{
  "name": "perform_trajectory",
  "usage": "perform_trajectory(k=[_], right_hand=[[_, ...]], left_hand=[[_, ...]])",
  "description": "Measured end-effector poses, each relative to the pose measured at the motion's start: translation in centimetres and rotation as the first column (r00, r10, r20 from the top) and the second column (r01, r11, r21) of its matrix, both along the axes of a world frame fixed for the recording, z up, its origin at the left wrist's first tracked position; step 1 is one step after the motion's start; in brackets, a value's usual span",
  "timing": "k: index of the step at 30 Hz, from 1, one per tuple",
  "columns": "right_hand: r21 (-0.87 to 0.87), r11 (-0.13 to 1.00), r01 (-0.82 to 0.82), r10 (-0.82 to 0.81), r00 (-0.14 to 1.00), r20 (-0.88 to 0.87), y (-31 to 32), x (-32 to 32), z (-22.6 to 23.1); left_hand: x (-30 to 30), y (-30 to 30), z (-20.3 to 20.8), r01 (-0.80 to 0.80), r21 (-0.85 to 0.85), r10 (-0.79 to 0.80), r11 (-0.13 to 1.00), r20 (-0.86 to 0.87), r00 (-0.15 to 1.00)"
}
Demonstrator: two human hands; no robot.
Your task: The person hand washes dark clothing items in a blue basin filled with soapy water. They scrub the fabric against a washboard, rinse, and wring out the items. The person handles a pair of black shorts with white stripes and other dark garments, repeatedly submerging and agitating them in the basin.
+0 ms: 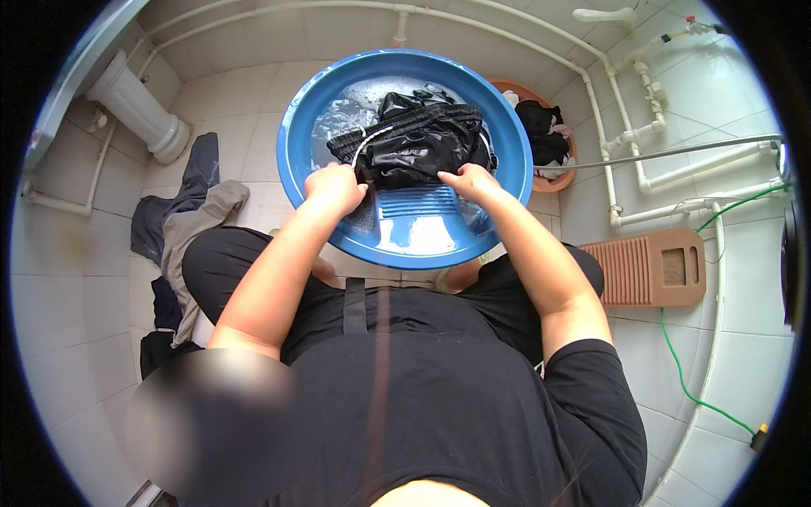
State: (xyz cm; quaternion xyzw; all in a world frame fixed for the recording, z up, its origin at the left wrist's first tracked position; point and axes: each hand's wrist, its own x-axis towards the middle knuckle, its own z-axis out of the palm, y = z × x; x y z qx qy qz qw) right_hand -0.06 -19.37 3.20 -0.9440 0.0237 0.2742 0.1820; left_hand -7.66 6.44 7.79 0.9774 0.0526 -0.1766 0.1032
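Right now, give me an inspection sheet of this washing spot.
Surface: pale tiled floor.
Things in hand: wet black garment in blue basin, against its ridged panel.
Clutter: grey and dark clothes on floor, left; orange basin holding laundry, right; brown washboard, right.
Hands: left hand and right hand grip the garment's near side.
Cables: green cord, right.
Surroundings: white pipes, right; white pedestal, upper left.

Wht pedestal (139, 106) L; brn washboard (644, 270), grn cord (693, 397) & wht pipes (710, 165) R
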Motion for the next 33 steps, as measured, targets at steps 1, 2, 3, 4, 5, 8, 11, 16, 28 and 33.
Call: perform_trajectory(k=[1,2,3,4,5,8,11,16,28,33], right_hand=[[0.121,0.99,0.067,-0.072,0.997,0.034,-0.3,0.5,-1.9],[0.243,0.966,0.09,-0.129,0.981,0.146,-0.8,1.3,-4.5],[0.434,0.88,0.195,-0.246,0.967,0.062,-0.3,1.5,-4.6],[0.593,0.748,0.297,-0.343,0.939,-0.037,0.6,1.6,-3.9],[0.585,0.724,0.366,-0.488,0.871,0.059,1.6,1.8,-3.0],[0.811,0.577,0.098,-0.447,0.869,0.213,4.3,3.6,1.4],[0.866,0.418,-0.276,-0.127,0.926,0.356,7.5,3.2,8.0],[0.921,0.217,-0.325,0.115,0.945,0.306,9.2,0.7,10.1],[-0.099,0.898,-0.429,0.44,0.865,0.242,4.7,1.8,-2.5],[-0.001,0.954,-0.301,0.297,0.939,0.172,7.2,3.5,1.4]], left_hand=[[-0.2,-0.5,0.2,-0.004,0.049,0.0,0.999,0.087,0.996],[-0.1,-0.9,0.7,-0.01,0.1,-0.007,0.995,0.175,0.985],[0.1,-1.3,1.4,-0.035,0.045,0.029,0.998,0.116,0.993],[0.0,-1.1,1.3,0.016,-0.016,-0.012,1.0,0.206,0.979],[-0.1,-1.0,0.8,0.075,-0.072,-0.051,0.995,0.296,0.954],[0.9,-1.0,-1.4,0.205,-0.217,-0.091,0.955,0.442,0.892],[2.4,-1.7,-1.7,0.175,-0.401,0.0,0.899,0.4,0.916],[5.2,0.5,-4.1,-0.152,-0.915,0.618,0.374,0.123,0.777],[3.3,2.1,-2.5,-0.105,-0.492,0.359,0.864,0.457,0.814],[4.6,3.0,-2.1,0.013,-0.819,0.303,0.574,0.228,0.925]])
